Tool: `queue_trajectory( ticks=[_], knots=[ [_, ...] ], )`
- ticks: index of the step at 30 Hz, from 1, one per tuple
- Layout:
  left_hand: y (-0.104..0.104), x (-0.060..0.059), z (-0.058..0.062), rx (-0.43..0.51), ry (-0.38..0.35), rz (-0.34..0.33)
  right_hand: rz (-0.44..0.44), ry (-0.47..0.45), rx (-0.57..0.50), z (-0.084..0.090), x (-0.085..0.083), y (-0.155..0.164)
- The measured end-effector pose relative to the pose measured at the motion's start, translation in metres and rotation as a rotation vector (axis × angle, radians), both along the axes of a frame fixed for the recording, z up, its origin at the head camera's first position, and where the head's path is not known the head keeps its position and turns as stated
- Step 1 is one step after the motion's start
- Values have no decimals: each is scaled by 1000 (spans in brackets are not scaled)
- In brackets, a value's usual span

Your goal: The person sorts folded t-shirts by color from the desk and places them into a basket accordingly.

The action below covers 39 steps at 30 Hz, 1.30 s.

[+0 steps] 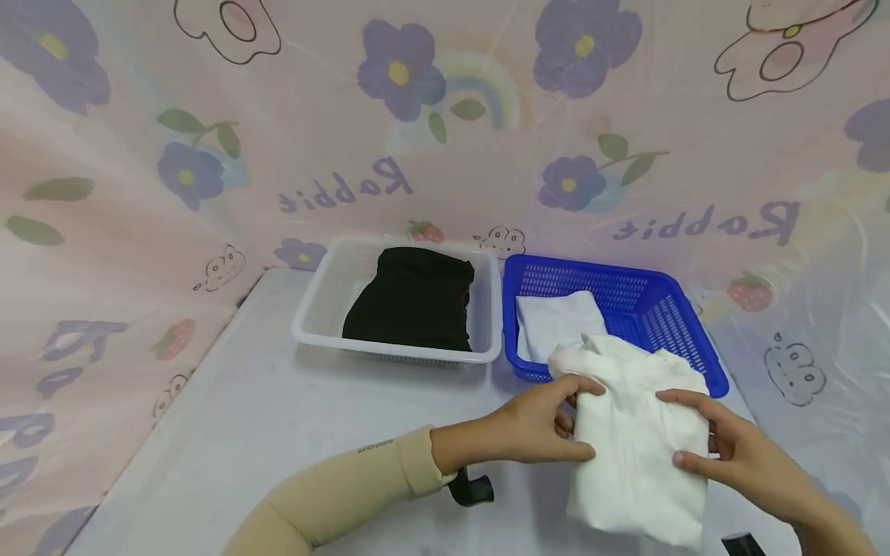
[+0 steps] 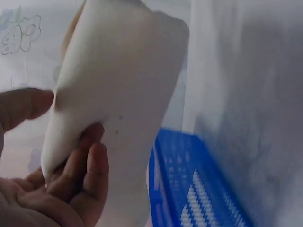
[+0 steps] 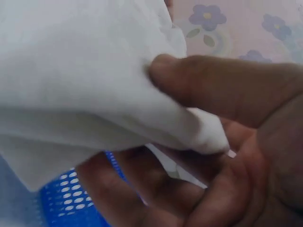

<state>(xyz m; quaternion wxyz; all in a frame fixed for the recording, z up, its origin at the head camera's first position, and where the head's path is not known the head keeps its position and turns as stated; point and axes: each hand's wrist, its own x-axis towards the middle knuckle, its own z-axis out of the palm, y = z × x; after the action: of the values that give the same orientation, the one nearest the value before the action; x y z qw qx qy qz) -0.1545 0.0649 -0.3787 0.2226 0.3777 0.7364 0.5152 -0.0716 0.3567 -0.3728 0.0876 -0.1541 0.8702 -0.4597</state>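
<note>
Both hands hold a folded white garment [image 1: 636, 455] up in front of the blue basket, one at each side edge. My left hand [image 1: 535, 425] grips its left edge, thumb on the front face and fingers curled behind, as the left wrist view shows with the cloth [image 2: 118, 85] between them. The right hand [image 1: 744, 455] pinches the opposite edge; in the right wrist view its thumb presses on the white fabric [image 3: 85, 61] and the fingers lie underneath. The garment's upper end overlaps the front rim of the blue basket [image 1: 667, 309] in the head view.
Inside the blue basket, at its left, lies a folded white cloth [image 1: 556, 320]. A white basket [image 1: 316, 316] stands beside it on the left, with a folded black garment [image 1: 417, 301] in it. Both stand on a white tabletop [image 1: 278, 417] before a printed curtain [image 1: 459, 170].
</note>
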Motion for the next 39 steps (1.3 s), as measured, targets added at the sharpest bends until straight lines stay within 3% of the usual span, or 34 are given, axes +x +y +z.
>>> queue_trajectory(
  ticks=[4,8,13,17,22,28,34,39],
  knots=[
    [-3,-26,16,-53,87,-23,-45,56,75,17,-22,-7],
    [-4,-61,32,-99,139,-29,-84,66,116,31,-53,-14],
    [-5,-111,43,-143,126,-76,-111,-48,114,44,-101,-17],
    [0,-144,44,-176,146,-89,-119,-94,136,52,-133,-17],
    [10,-173,33,-248,230,-38,-135,-132,196,53,-163,-16],
    [18,-199,8,-285,167,29,-170,-142,203,36,-189,-13],
    [17,-215,-14,-312,173,34,-178,-188,137,11,-205,-10],
    [19,-223,-22,-311,226,31,-193,-230,101,-4,-212,-5]
  ],
)
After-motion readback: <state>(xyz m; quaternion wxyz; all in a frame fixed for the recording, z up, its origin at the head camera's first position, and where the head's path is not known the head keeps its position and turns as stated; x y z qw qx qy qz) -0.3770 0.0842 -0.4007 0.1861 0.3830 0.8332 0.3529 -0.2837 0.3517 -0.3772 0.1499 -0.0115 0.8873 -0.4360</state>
